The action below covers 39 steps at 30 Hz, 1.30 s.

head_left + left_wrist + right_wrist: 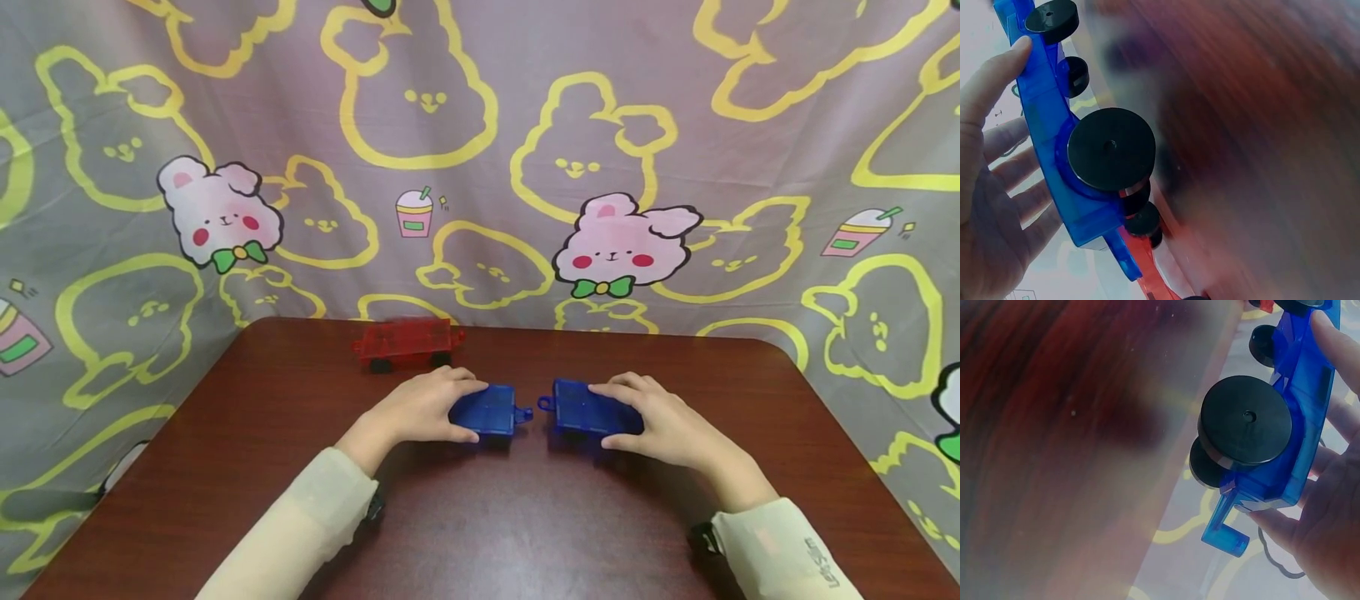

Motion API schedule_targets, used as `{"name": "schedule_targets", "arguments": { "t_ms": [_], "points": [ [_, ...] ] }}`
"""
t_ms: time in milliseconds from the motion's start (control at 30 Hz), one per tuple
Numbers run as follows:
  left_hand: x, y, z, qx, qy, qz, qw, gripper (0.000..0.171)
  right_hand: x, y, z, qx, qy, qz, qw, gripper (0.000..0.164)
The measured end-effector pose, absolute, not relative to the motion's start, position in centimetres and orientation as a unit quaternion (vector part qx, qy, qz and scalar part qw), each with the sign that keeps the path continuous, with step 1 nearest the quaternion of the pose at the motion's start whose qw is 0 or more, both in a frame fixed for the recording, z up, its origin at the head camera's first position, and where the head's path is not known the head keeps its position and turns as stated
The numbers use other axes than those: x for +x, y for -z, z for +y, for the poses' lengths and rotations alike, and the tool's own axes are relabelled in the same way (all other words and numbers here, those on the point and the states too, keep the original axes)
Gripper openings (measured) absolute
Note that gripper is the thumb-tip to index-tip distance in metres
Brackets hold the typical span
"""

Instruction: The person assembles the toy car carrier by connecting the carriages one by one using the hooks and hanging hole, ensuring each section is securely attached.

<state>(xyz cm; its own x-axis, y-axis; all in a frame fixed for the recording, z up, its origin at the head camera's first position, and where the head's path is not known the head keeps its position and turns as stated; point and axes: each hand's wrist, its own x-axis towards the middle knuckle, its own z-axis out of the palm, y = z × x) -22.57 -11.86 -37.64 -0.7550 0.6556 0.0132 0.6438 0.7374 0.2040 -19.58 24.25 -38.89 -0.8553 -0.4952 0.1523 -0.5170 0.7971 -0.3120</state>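
Observation:
Near the middle of the table, in the head view, my left hand (422, 410) grips a translucent blue toy wagon (491, 410) by its left end, thumb on the near side and fingers on the far side. Facing it is a second blue wagon (585, 408), held at its right end by my right hand (667, 427). A small gap separates the hook (524, 414) of the left wagon from the ring (547, 404) of the right one. The wrist views show black wheels (1111, 150) under the left wagon and similar wheels (1246, 420) under the right one.
A translucent red wagon (408, 342) with black wheels stands by the back edge of the brown table (517, 508), behind my left hand. A patterned cloth (480, 200) with cartoon animals hangs close behind and beside the table.

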Motion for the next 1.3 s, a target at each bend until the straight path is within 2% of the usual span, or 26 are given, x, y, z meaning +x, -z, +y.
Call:
{"name": "schedule_targets", "arguments": {
  "t_ms": [867, 1300],
  "points": [
    [-22.7, 37.9, -10.3, 0.350, -0.091, 0.932, 0.039, 0.077, -19.1, 39.1, 23.9, 0.275, -0.158, -0.948, 0.034, 0.070],
    [-22.7, 37.8, -10.2, 0.349, -0.089, 0.932, 0.046, 0.077, -19.3, 39.4, 24.0, 0.268, -0.148, -0.952, 0.013, 0.069]
  ]
}}
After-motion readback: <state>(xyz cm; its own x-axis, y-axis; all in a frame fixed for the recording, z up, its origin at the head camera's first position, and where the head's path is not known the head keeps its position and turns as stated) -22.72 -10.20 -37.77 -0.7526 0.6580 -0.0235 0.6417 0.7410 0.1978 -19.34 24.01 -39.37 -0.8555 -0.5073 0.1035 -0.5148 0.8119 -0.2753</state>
